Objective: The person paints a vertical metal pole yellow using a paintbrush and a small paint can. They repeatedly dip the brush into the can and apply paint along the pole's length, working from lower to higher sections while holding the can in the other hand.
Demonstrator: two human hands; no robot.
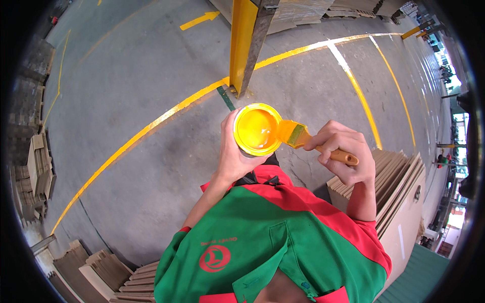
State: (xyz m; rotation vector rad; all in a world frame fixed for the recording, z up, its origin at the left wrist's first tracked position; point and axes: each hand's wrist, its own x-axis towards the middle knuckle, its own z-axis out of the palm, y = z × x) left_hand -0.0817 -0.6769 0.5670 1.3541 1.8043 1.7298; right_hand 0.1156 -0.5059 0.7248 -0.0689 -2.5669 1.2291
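Observation:
My left hand (231, 154) is wrapped round the left side of an open paint can (242, 108) and holds it up in front of me. Yellow paint (255, 129) fills the inside, and the rim is coated with it. In my right hand (347, 151) is a paintbrush (345, 157), gripped by its wooden handle. Its bristles are loaded with yellow paint and point left, at the can's right rim; whether they touch it I cannot tell. The fingers on the can's far underside are hidden.
A yellow steel post (244, 45) stands on the grey floor just beyond the can. Yellow lines (151, 125) cross the floor. Stacked cardboard sheets (389, 182) lean close on my right, with more flat cardboard (103, 270) at the lower left. Wrapped stacks (303, 12) stand at the back.

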